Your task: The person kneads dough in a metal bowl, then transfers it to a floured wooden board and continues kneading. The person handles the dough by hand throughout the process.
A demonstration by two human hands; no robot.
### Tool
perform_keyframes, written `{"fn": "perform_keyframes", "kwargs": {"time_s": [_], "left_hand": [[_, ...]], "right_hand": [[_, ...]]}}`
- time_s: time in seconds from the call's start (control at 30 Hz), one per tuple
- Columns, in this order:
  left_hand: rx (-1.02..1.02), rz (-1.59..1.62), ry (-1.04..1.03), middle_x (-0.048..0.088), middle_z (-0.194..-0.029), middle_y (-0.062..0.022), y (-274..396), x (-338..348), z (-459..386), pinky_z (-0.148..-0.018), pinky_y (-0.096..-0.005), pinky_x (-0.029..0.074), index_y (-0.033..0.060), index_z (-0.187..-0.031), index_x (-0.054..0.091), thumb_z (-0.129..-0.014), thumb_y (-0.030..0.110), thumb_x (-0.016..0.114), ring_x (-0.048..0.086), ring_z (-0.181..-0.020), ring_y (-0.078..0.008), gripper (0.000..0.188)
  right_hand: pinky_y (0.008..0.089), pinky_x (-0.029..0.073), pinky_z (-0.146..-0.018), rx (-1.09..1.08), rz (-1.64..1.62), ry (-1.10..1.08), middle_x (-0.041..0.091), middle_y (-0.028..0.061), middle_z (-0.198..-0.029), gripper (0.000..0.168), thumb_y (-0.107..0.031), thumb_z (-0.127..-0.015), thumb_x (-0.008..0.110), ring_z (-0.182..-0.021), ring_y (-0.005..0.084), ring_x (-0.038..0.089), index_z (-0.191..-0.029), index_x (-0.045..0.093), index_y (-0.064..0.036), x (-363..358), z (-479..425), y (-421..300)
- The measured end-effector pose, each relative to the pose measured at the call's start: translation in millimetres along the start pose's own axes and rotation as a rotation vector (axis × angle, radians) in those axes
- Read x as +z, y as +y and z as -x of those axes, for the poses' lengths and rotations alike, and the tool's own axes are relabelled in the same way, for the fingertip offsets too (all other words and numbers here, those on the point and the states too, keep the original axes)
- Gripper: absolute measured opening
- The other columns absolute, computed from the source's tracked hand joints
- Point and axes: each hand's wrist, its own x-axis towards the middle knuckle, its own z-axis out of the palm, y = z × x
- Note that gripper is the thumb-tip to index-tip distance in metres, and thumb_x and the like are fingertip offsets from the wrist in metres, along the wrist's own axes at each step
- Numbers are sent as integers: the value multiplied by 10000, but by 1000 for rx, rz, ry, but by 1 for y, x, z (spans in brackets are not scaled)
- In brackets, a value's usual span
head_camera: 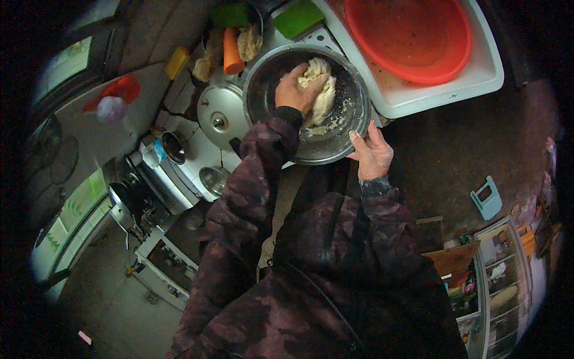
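A wide steel bowl point(309, 155) stands at the counter's edge, with a lump of pale dough point(326, 96) inside it. My left hand point(298, 92) is in the bowl, its fingers curled around the upper part of the dough. Loose flour and crumbs of dough point(338, 119) cling to the bowl's wall to the right of the lump. With my right hand point(372, 152) I grip the bowl's rim at the lower right, thumb on the rim and the other fingers outside, partly hidden. Traces of flour show on the right thumb.
Left of the bowl lies a round metal lid point(222, 117). Beyond it are an orange cylinder point(232, 54) and a green sponge point(298, 19). A red basin point(412, 40) sits in a white sink point(399, 105) at upper right. Smaller metal bowls point(213, 179) stand lower left.
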Motion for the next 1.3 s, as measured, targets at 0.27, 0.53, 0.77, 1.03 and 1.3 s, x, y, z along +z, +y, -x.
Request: {"fn": "perform_keyframes", "kwargs": {"time_s": [0.27,0.53,0.77,1.03,1.3], "left_hand": [[377,-239,-282,618,-1319,-188,16,16,55,-987,-499,513,141,-1393,619,-824,330,865,608,-1135,-439,648],[744,-595,-696,589,-1400,-39,-5,-33,55,-966,-456,539,310,-1463,580,-822,195,751,594,-1193,-311,674],[670,-645,-660,659,-1328,-78,-12,-75,17,-963,-460,547,263,-1375,659,-921,326,726,630,-1213,-318,463],[228,-267,-267,640,-1273,-253,-3,-71,11,-1038,-488,508,60,-1442,567,-963,412,704,621,-1184,-462,610],[285,25,-184,677,-1192,-177,46,-58,53,-844,-450,582,99,-1372,659,-834,289,855,694,-1006,-359,603]], "right_hand": [[280,602,-747,-149,161,59,651,14,-1080,432,63,-930,736,-905,102,667,-1356,664,56,-17,-2,13],[230,560,-712,-113,158,73,601,-9,-1008,380,63,-904,758,-865,73,630,-1282,717,50,-14,3,12],[283,644,-745,-207,292,37,699,70,-1133,403,81,-952,707,-939,106,693,-1347,631,77,-19,-3,21],[267,610,-685,-85,87,61,658,-13,-1016,420,13,-944,766,-862,83,658,-1354,676,27,-11,-4,8],[280,636,-701,-53,71,41,701,31,-1079,434,28,-951,747,-871,88,672,-1376,659,23,-15,-5,-6]]}}
